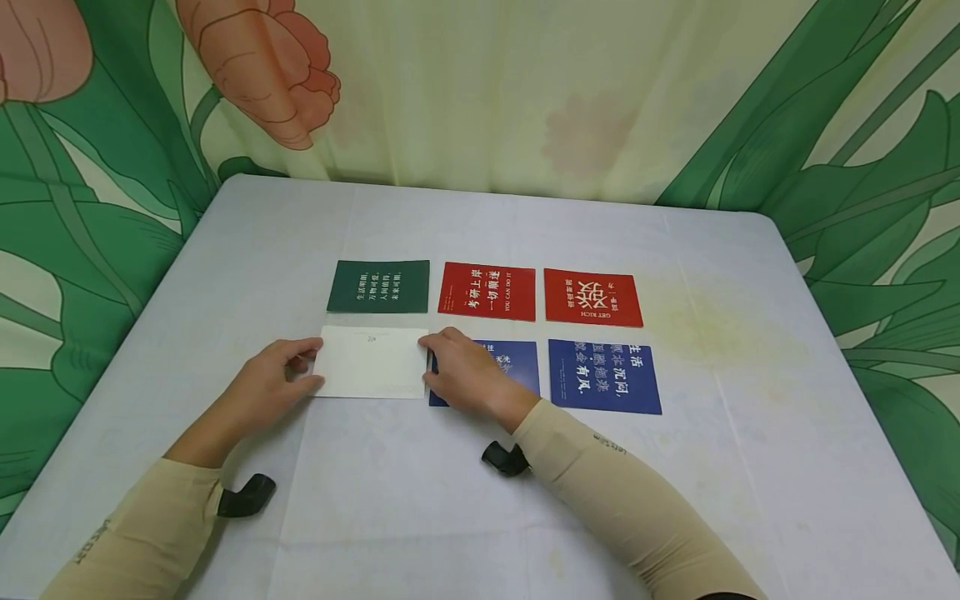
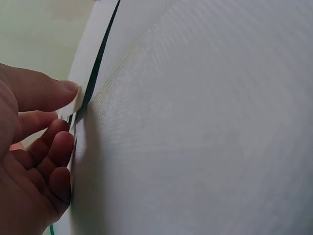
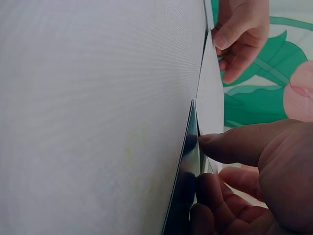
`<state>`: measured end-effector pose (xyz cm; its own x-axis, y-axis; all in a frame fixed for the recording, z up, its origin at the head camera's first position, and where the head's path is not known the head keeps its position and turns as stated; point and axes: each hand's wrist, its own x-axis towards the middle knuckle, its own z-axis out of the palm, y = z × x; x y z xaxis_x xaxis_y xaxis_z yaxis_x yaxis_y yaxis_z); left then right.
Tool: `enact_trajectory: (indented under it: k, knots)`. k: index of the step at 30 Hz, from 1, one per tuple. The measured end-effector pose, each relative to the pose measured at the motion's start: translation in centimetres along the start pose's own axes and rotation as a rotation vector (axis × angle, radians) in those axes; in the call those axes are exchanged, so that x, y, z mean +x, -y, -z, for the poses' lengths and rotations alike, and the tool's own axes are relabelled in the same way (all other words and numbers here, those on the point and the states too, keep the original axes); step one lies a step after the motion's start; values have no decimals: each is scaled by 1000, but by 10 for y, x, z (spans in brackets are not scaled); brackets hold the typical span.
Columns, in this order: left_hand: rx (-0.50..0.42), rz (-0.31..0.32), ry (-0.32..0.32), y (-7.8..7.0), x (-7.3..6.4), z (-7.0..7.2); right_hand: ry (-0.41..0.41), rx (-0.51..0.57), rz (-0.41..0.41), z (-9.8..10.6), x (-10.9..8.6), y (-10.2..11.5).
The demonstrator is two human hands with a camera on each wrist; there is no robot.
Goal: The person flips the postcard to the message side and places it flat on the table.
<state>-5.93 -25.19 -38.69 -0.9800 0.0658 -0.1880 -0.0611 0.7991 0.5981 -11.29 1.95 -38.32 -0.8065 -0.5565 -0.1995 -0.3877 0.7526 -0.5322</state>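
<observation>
If you count them up, there are six cards on the white cloth point(image 1: 562, 500), laid out in two rows of three. The far row is one green card point(image 1: 378, 287), then the left red card point(image 1: 487, 292) and the right red card point(image 1: 593, 298). The near row goes white card point(image 1: 371, 368), the middle blue card point(image 1: 519, 367) partly under a hand, then the end blue card point(image 1: 606, 377). All are thin, flat rectangles; the colored ones have pale printed lettering, while the white one is plain except for a tiny mark near its far edge.

The white card is front left, just nearer than the green one, with its long axis running left to right and a short end toward each hand. Left hand point(image 1: 273, 375) pinches the left end, thumb and index nearly together, other fingers loosely curled. Right hand point(image 1: 468, 375) pinches the right end, thumb and fingertips close together at the edge. Two hands, two stretchy-looking tan sleeves point(image 1: 630, 492), plus a black plastic-looking piece point(image 1: 247, 497) at each wrist. Behind it all hangs a softly folded curtain point(image 1: 465, 92) with big leaves and flowers.
</observation>
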Motion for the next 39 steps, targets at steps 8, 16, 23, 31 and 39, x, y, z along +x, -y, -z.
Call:
enact_trajectory:
  k: [8, 16, 23, 31, 39]
  knots:
    - [24, 0, 5, 1, 3, -3, 9, -12, -2, 1, 0, 1]
    - [30, -1, 11, 0, 5, -3, 12, -8, -12, 2, -1, 0]
    - [45, -6, 15, 0, 5, -3, 12, -9, -13, 2, -1, 1]
    - [32, -48, -7, -9, 2, -3, -46, 70, 20, 6, -12, 1]
    - [-1, -213, -22, -40, 1, -9, -80, 146, 94, 27, -45, -17]
